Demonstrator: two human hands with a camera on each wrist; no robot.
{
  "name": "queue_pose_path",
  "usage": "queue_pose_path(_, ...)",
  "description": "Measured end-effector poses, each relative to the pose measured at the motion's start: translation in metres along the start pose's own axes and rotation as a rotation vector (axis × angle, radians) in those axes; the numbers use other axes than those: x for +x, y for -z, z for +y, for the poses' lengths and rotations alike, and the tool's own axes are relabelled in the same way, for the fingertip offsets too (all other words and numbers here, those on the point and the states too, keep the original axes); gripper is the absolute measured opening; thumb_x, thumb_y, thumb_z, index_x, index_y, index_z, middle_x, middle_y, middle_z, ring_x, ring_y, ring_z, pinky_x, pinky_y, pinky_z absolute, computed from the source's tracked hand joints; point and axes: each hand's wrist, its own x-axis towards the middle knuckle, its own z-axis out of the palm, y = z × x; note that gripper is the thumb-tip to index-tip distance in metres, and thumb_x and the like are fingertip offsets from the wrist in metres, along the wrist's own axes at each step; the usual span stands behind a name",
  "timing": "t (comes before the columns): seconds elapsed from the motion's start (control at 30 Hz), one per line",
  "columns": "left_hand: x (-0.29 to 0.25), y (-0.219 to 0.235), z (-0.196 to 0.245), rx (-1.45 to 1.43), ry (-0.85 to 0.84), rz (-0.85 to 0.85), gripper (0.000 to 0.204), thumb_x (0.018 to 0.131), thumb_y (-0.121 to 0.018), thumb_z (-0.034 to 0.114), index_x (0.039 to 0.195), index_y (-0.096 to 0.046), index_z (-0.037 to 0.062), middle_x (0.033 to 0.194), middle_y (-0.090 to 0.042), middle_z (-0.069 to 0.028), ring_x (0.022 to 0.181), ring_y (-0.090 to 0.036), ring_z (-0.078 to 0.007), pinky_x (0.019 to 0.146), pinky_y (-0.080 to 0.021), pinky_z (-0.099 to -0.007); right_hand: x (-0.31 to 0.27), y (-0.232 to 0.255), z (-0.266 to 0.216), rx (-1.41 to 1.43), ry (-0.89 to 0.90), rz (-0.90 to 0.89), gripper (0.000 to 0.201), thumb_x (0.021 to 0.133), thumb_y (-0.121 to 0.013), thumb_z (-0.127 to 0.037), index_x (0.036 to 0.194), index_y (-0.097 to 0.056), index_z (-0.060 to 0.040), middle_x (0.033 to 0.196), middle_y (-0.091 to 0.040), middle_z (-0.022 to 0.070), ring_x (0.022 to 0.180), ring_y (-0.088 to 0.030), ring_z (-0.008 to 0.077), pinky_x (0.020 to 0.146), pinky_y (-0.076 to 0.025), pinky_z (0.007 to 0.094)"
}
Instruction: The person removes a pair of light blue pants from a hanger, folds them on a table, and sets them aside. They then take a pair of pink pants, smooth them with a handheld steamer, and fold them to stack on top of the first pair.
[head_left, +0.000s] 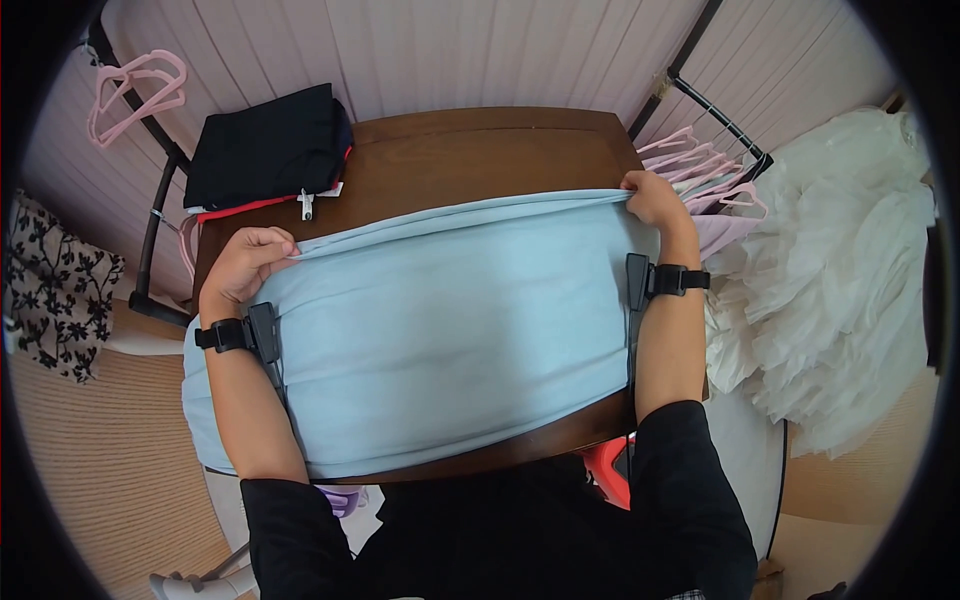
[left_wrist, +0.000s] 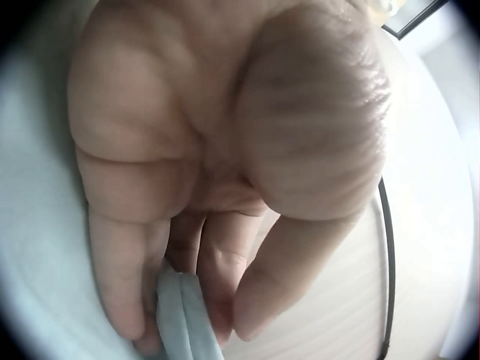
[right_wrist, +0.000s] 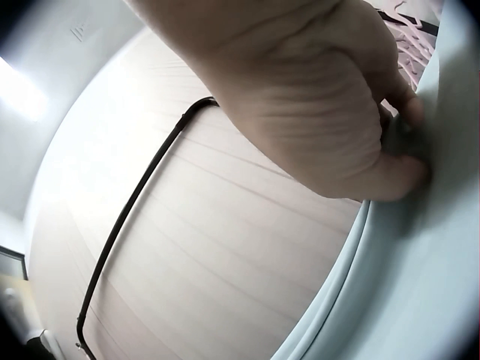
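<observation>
A light blue cloth, perhaps a garment, lies spread across the dark wooden table. Its far edge is folded into a long band that runs from one hand to the other. My left hand pinches the left end of that edge, and in the left wrist view a fold of the cloth sits between thumb and fingers. At the far right corner my right hand grips the other end; the right wrist view shows its thumb pressed on the cloth. Black straps with small cameras sit on both wrists.
Folded black and red clothes lie stacked at the table's back left. Pink hangers hang on a rack at left, more hangers at right. A white ruffled dress hangs on the right, a floral garment on the left.
</observation>
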Motion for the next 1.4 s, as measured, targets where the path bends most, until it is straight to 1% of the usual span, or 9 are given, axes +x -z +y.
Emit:
queue_pose_path(0.4,-0.006,0.01,0.006,0.024,-0.015,0.001,0.012,0.089,-0.067,0.011,0.086,-0.069,-0.0007,0.082,-0.067,-0.0061,0.078,-0.065,-0.0132,0.077,-0.058,-0.0307,-0.015,0.017,0.056,-0.045,-0.237,0.168,0.023,0.067,-0.061,-0.006,0.085,-0.074,-0.0069,0.085,-0.071,0.0177,0.088,-0.068,0.0341,0.08,-0.052,0.0398)
queue_pose_path(0.47,-0.01,0.01,0.01,0.013,-0.022,-0.009,0.013,0.09,-0.067,0.011,0.086,-0.069,-0.001,0.081,-0.067,-0.0066,0.078,-0.065,-0.0138,0.075,-0.059,-0.0312,-0.022,0.024,0.065,-0.185,-0.069,0.384,0.027,0.065,-0.061,-0.004,0.089,-0.072,-0.0021,0.077,-0.069,0.019,0.079,-0.067,0.0356,0.073,-0.052,0.0413)
queue_pose_path(0.6,-0.022,0.006,0.021,0.045,-0.001,-0.065,0.016,0.091,-0.066,0.013,0.086,-0.069,-0.0021,0.081,-0.067,-0.0087,0.076,-0.066,-0.0153,0.073,-0.06,-0.0334,-0.04,0.044,0.083,-0.21,-0.021,0.281,0.025,0.067,-0.061,-0.006,0.09,-0.071,-0.0013,0.082,-0.068,0.0208,0.085,-0.066,0.0389,0.077,-0.051,0.0433)
queue_pose_path(0.7,-0.027,0.001,0.027,0.076,0.023,-0.086,0.019,0.092,-0.065,0.014,0.086,-0.068,-0.0035,0.081,-0.068,-0.0105,0.075,-0.068,-0.0169,0.069,-0.062,-0.033,-0.056,0.043,0.097,-0.259,0.088,0.383,0.02,0.069,-0.062,-0.007,0.087,-0.069,-0.0001,0.088,-0.066,0.0225,0.089,-0.063,0.041,0.081,-0.05,0.0452)
queue_pose_path(1.07,-0.071,-0.026,0.048,0.41,0.341,-0.109,0.021,0.093,-0.062,0.017,0.101,-0.065,-0.0014,0.087,-0.068,-0.0095,0.067,-0.071,-0.0207,0.052,-0.057,-0.0271,-0.096,0.042,0.128,-0.25,-0.182,-0.072,0.034,0.071,-0.061,0.001,0.104,-0.068,-0.0017,0.106,-0.068,0.0205,0.105,-0.063,0.0365,0.091,-0.05,0.04)
queue_pose_path(1.13,-0.082,-0.025,0.044,0.487,0.309,-0.073,0.02,0.093,-0.061,0.016,0.106,-0.065,0.0001,0.087,-0.068,-0.0079,0.069,-0.069,-0.0174,0.054,-0.054,-0.0256,-0.098,0.044,0.125,-0.238,-0.196,-0.097,0.037,0.072,-0.059,0.003,0.108,-0.068,-0.0015,0.111,-0.068,0.0211,0.109,-0.062,0.0364,0.094,-0.049,0.0395)
queue_pose_path(1.2,-0.081,-0.007,0.02,0.498,-0.053,0.094,0.02,0.093,-0.061,0.015,0.106,-0.064,-0.0001,0.088,-0.068,-0.0067,0.078,-0.067,-0.0153,0.069,-0.053,-0.026,-0.092,0.043,0.124,-0.15,-0.068,0.026,0.047,0.074,-0.058,-0.001,0.121,-0.062,-0.0017,0.119,-0.065,0.0213,0.113,-0.06,0.0361,0.098,-0.046,0.0388)
queue_pose_path(1.23,-0.081,0.0,0.012,0.575,-0.142,0.104,0.027,0.09,-0.064,0.014,0.113,-0.062,-0.0004,0.099,-0.067,-0.0111,0.095,-0.063,-0.0181,0.085,-0.049,-0.0294,-0.093,0.042,0.119,-0.146,-0.071,0.026,0.047,0.074,-0.058,-0.001,0.121,-0.062,-0.0017,0.119,-0.065,0.0213,0.113,-0.06,0.0361,0.098,-0.046,0.0388)
queue_pose_path(1.4,-0.102,-0.018,0.003,1.027,-0.247,0.062,0.05,0.084,-0.069,0.018,0.13,-0.056,0.003,0.13,-0.054,-0.0259,0.125,-0.052,-0.0339,0.104,-0.041,-0.0373,-0.08,0.029,0.06,0.005,0.092,-0.062,0.056,0.085,-0.062,-0.014,0.138,-0.049,-0.0028,0.134,-0.057,0.0178,0.119,-0.058,0.0299,0.102,-0.043,0.0367)
